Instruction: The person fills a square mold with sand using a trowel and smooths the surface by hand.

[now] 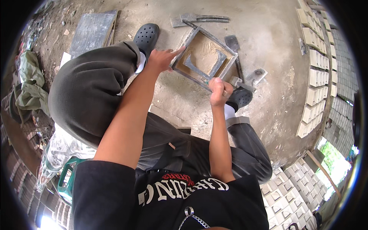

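A square grey mould frame [231, 49] lies on the floor between my feet, turned cornerwise. Pale sandy material [203, 48] fills part of it, along with a grey angular insert [199, 72]. My left hand [163, 59] touches the frame's left corner, index finger stretched along the rim and thumb apart; its other fingers are mostly hidden. At the near corner my right hand [220, 91] is closed around a hand tool with a flat, greyish head [243, 84] sticking out to the right. The fist hides most of its handle, so its exact kind is unclear.
Beyond the frame lies a flat tool with a long handle [199, 19]. A dark spatula-like tool [232, 43] and a small plate [257, 76] lie right of it. Grey boards [92, 32] are at far left. Rows of pale cast blocks [317, 73] line the right side.
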`<control>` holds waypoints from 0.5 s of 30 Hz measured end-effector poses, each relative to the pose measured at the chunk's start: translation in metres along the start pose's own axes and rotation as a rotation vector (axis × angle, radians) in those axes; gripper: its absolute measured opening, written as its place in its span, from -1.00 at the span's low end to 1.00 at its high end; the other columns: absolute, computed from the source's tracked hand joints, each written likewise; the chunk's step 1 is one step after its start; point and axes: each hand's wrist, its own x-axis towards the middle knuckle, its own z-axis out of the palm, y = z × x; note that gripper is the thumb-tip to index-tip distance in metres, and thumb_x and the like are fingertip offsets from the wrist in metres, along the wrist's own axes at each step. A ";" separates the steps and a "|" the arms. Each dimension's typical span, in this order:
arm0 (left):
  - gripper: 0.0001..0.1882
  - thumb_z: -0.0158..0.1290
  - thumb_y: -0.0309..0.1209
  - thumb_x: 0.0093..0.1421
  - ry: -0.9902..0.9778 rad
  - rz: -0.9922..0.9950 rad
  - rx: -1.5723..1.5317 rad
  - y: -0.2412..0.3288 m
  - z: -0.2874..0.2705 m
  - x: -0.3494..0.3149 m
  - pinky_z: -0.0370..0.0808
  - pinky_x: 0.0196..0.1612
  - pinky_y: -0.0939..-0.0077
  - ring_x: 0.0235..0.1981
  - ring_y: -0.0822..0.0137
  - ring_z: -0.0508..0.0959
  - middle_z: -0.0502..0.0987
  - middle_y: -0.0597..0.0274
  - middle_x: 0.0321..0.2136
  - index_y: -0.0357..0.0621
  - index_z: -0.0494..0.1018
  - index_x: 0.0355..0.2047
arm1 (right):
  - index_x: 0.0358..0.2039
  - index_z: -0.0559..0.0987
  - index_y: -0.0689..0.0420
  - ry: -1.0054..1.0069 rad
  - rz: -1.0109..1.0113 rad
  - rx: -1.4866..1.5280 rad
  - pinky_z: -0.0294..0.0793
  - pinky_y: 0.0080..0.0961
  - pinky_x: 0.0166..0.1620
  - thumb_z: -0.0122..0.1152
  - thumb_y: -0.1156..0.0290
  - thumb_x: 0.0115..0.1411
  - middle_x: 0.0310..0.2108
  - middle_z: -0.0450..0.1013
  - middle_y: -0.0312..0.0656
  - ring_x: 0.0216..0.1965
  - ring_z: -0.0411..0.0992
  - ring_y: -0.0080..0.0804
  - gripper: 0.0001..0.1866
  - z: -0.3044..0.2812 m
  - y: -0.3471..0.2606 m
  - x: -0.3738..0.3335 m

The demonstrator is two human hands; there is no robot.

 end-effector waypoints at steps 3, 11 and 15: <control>0.26 0.42 -0.10 -0.19 0.069 0.019 0.100 0.001 0.002 0.001 0.35 0.04 0.18 0.06 0.23 0.50 0.45 0.31 0.10 0.61 -0.21 0.39 | -0.79 0.20 0.25 0.027 -0.022 -0.129 0.02 -0.49 -0.62 -0.02 0.50 0.18 -0.80 0.15 -0.35 -0.74 0.11 -0.61 -0.60 -0.007 0.016 -0.008; 0.23 0.40 -0.06 -0.16 -0.173 -0.020 0.070 0.006 -0.021 0.008 0.37 -0.02 0.19 -0.10 0.21 0.59 0.62 0.27 -0.22 0.67 -0.22 0.38 | -0.78 0.20 0.25 0.062 -0.025 0.025 0.00 -0.50 -0.61 -0.04 0.48 0.21 -0.79 0.14 -0.34 -0.72 0.10 -0.63 -0.59 -0.009 0.018 -0.002; 0.23 0.41 -0.06 -0.16 -0.159 -0.035 0.060 -0.002 -0.018 0.003 0.48 -0.19 0.27 -0.25 0.16 0.63 0.64 0.22 -0.33 0.71 -0.22 0.37 | -0.78 0.20 0.25 0.010 0.038 -0.061 -0.01 -0.50 -0.61 -0.04 0.47 0.21 -0.79 0.15 -0.33 -0.73 0.09 -0.60 -0.58 0.003 0.008 0.006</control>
